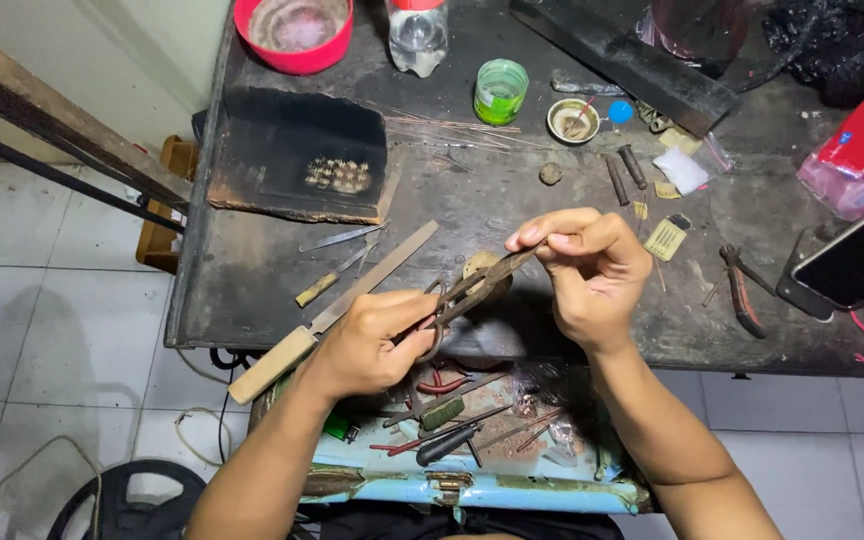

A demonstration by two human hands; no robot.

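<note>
My left hand (372, 340) is closed around the handles of a pair of metal shears (467, 290), whose blades point up and to the right. My right hand (587, 265) pinches the far end of a thin brownish metal strip (512, 265) that lies between the shear blades. Both hands hover over the front edge of a dark, stained workbench (252, 290). Just below them sits an open light-blue drawer (472, 490) filled with pliers, files and other small tools.
A long flat file with a wooden handle (322, 320) and tweezers (337, 238) lie left of my hands. A charred soldering block (297, 150), red bowl (294, 30), plastic bottle (417, 35), green cup (500, 90), pliers (742, 290) and phone (857, 255) crowd the bench.
</note>
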